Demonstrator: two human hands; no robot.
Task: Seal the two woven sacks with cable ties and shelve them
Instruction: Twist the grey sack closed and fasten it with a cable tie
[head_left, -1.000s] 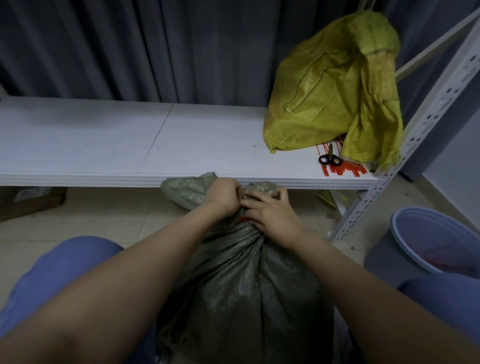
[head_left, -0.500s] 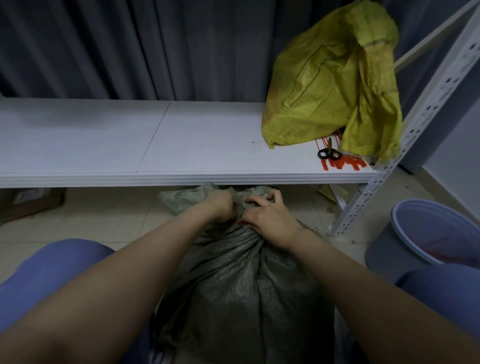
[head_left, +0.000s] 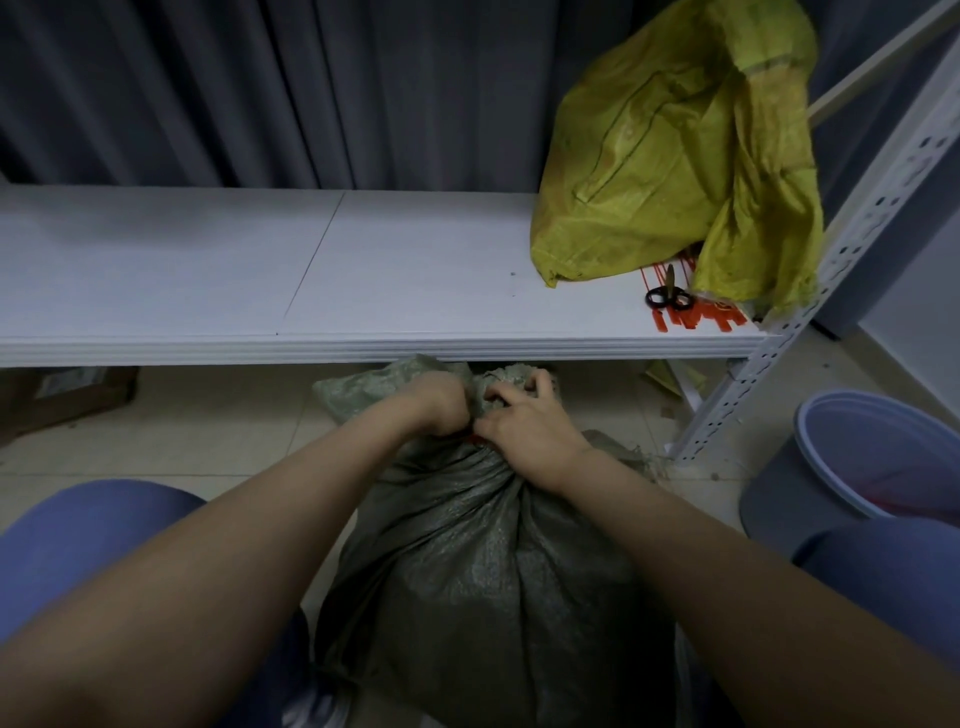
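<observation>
Both hands work the neck of the grey sack, on the floor below the shelf. Left hand fists the gathered cloth and right hand curls its fingers into it. Soft, bulky, probably heavy: hold the bunched neck.

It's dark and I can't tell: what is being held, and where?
The left grip and right grip both clutch the grey-green sack by its bunched neck.
</observation>
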